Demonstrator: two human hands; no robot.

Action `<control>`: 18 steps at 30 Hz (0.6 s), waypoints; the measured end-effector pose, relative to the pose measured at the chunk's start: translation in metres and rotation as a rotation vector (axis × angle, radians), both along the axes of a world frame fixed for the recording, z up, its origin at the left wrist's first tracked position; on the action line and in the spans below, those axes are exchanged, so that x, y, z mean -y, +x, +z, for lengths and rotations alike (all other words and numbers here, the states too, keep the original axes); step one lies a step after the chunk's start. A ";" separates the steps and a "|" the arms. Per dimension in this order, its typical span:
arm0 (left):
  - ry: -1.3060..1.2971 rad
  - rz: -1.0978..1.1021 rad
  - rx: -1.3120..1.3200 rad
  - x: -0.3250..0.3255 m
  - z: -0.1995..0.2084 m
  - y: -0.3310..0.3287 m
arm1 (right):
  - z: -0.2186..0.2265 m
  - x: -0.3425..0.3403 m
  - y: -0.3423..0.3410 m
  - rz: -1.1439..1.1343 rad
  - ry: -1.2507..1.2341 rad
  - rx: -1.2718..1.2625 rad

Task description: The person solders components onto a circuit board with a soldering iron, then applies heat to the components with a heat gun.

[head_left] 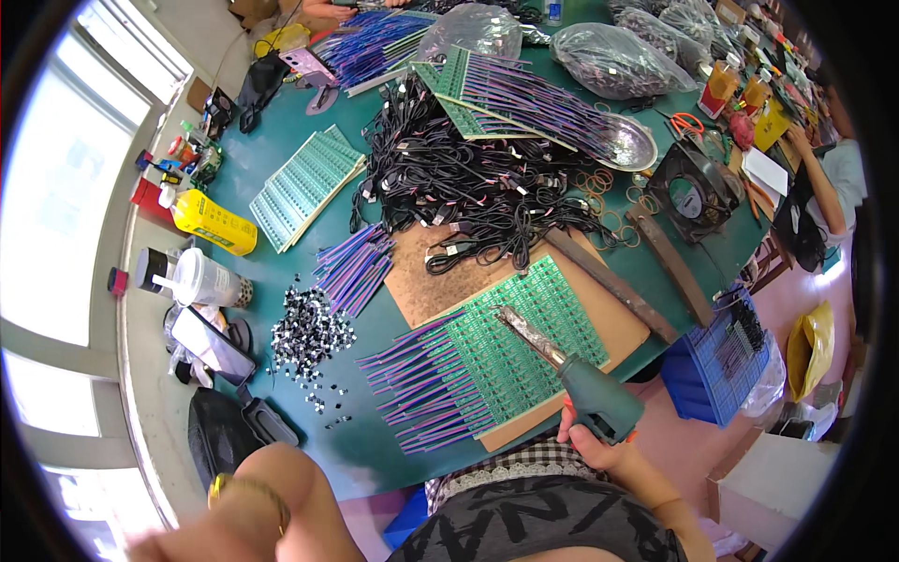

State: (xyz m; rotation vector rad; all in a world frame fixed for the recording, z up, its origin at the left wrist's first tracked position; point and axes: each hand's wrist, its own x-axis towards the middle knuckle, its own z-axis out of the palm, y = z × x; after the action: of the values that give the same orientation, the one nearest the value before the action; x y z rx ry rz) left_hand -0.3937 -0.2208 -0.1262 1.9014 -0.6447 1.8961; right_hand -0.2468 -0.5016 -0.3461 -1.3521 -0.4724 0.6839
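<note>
My right hand (596, 448) is closed around the dark green handle of a soldering iron (599, 398). Its thick, discoloured metal tip points up and left, over a green circuit board panel (524, 347). Whether the tip touches the panel I cannot tell. Rows of purple and blue wires (426, 384) stick out from the panel's left side. The panel lies on a brown board (435, 276). My left hand (192, 541) is low at the left, beyond a gold-coloured bracelet, away from the panel. It is blurred, and its fingers do not show clearly.
Small black-and-silver connectors (309, 332) lie heaped left of the panel, beside loose wires (356, 267). Black cables (459, 178) pile up behind. Two metal bars (670, 267) lie at right, near a black fan (693, 192). A yellow bottle (215, 222) and phone (211, 342) stand left.
</note>
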 end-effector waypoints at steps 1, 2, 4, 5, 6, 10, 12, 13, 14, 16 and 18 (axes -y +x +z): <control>-0.196 -0.312 0.075 -0.039 -0.010 -0.021 | 0.001 0.004 0.000 0.013 -0.004 0.010; -0.293 0.350 -0.094 -0.047 -0.038 -0.002 | 0.003 -0.002 -0.004 0.063 -0.014 0.033; -0.465 0.440 -0.608 -0.100 -0.095 0.104 | 0.006 -0.001 -0.003 0.014 -0.051 -0.014; -0.476 0.535 -0.965 -0.105 -0.106 0.131 | 0.010 0.001 -0.003 0.003 -0.070 -0.071; -0.359 0.548 -1.122 -0.142 -0.141 0.138 | 0.011 0.002 -0.004 0.012 -0.056 -0.068; -0.029 0.714 -1.361 -0.147 -0.196 0.151 | 0.002 0.001 -0.005 -0.061 0.024 -0.100; -0.049 0.772 -1.252 -0.133 -0.201 0.148 | 0.001 0.002 -0.007 -0.060 0.014 -0.063; -0.048 0.773 -1.256 -0.128 -0.201 0.145 | 0.002 0.002 -0.008 -0.064 0.030 -0.132; -0.053 0.747 -1.267 -0.124 -0.197 0.142 | 0.004 0.003 -0.009 -0.066 0.046 -0.201; -0.075 0.710 -1.289 -0.114 -0.194 0.139 | 0.004 0.006 -0.010 -0.075 0.031 -0.260; -0.111 0.678 -1.278 -0.114 -0.193 0.136 | 0.003 0.008 -0.011 -0.084 0.018 -0.319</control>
State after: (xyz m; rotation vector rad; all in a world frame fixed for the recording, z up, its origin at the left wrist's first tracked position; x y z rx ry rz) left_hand -0.2574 -0.1063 -0.3195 2.8411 0.5392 0.5299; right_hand -0.2574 -0.5101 -0.3435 -1.2114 -0.1653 0.8064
